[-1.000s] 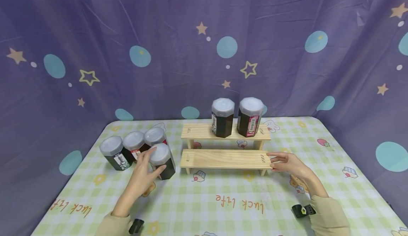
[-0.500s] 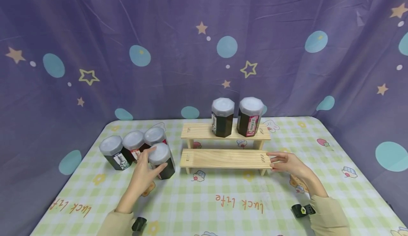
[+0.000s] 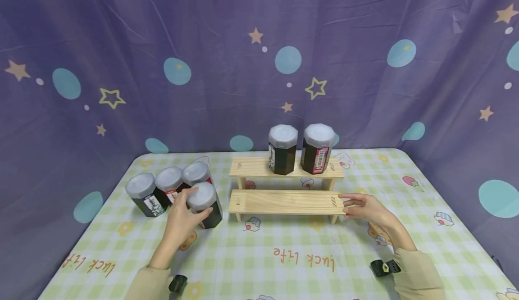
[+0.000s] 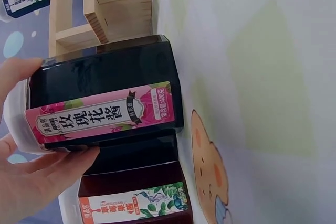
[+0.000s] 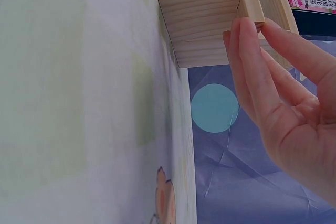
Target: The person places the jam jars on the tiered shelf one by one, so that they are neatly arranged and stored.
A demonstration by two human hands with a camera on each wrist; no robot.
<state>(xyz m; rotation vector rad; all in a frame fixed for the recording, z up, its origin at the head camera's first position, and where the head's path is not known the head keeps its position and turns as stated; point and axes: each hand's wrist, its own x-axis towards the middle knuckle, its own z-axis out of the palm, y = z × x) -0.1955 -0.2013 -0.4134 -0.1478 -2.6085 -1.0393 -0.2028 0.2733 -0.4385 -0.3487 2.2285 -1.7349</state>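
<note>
My left hand (image 3: 181,216) grips a dark jam jar (image 3: 211,218) by its upper part, thumb and fingers on either side of the white lid. This jar (image 4: 105,80) carries a pink label in the left wrist view and stands upright, close beside a strawberry jam jar (image 4: 136,203). At the right end of the lower step of a two-step wooden shelf (image 3: 284,202), my right hand (image 3: 366,209) pinches the board's end. Its fingertips lie on both sides of the board's corner in the right wrist view.
Three more jam jars with white lids, among them the left one (image 3: 146,201), stand in a row behind my left hand. On the shelf's upper step are two jars, one black (image 3: 283,158) and one pink-labelled (image 3: 314,158). A purple curtain (image 3: 211,65) hangs behind the checked tablecloth (image 3: 300,241).
My left wrist has shifted slightly to the right while the hand stays round the same jar. The right hand, the shelf and the jars look unmoved.
</note>
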